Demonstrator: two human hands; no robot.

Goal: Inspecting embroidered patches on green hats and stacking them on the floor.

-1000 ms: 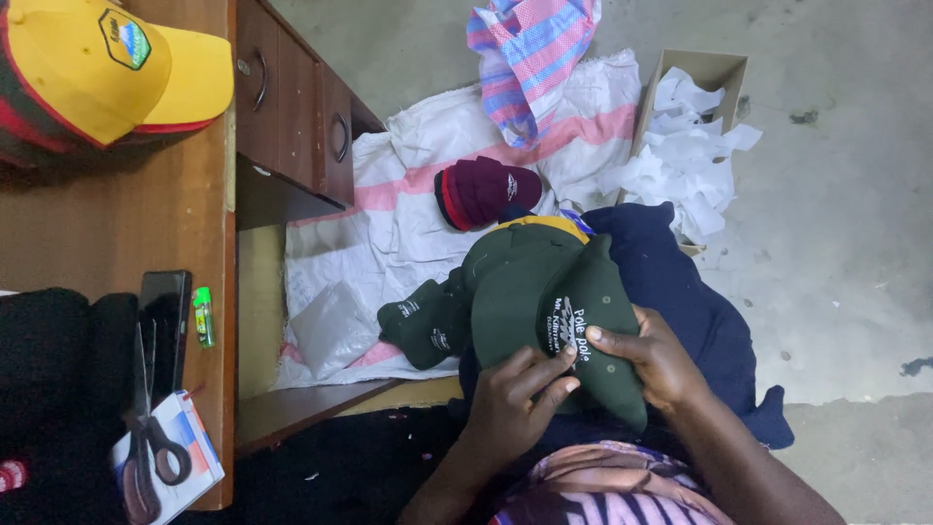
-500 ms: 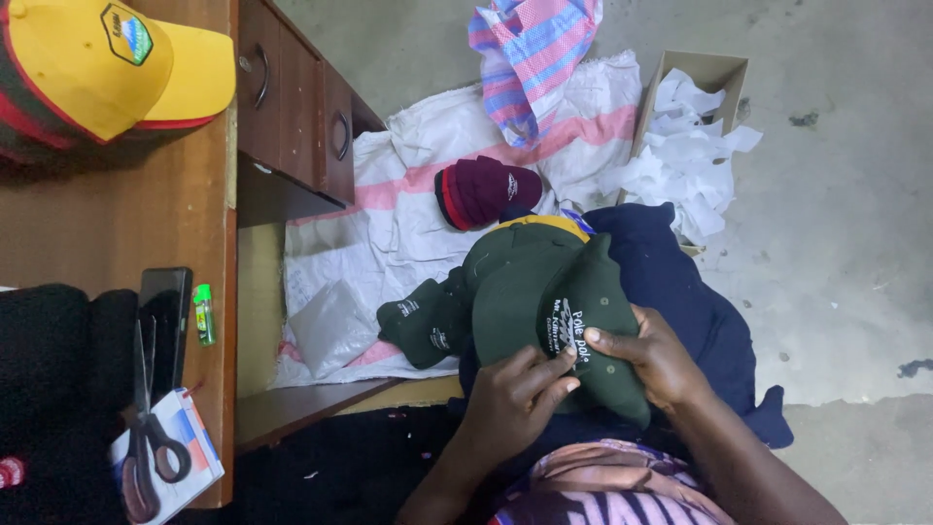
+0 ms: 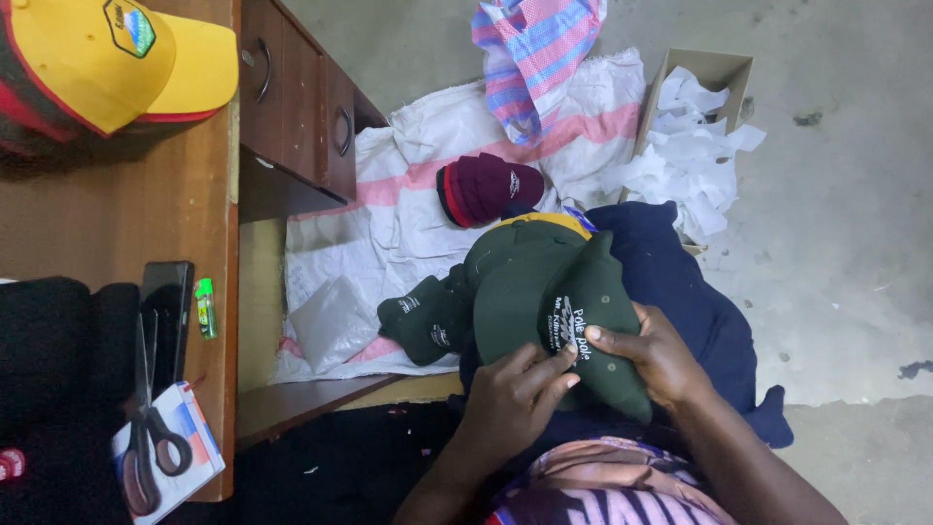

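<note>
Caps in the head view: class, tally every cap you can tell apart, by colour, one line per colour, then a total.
Dark green caps: at least 3, stacked, exact number unclear
Maroon cap: 1
Yellow cap: 1
Total: at least 5

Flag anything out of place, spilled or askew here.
White paper scraps spill out of the tipped cardboard box onto the woven sack and floor. Nothing else stands out; both hands, left hand and right hand, grip the dark green cap.

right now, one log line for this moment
left hand: on dark green cap | right hand: holding cap, fingers at white embroidery | scissors: on desk
</note>
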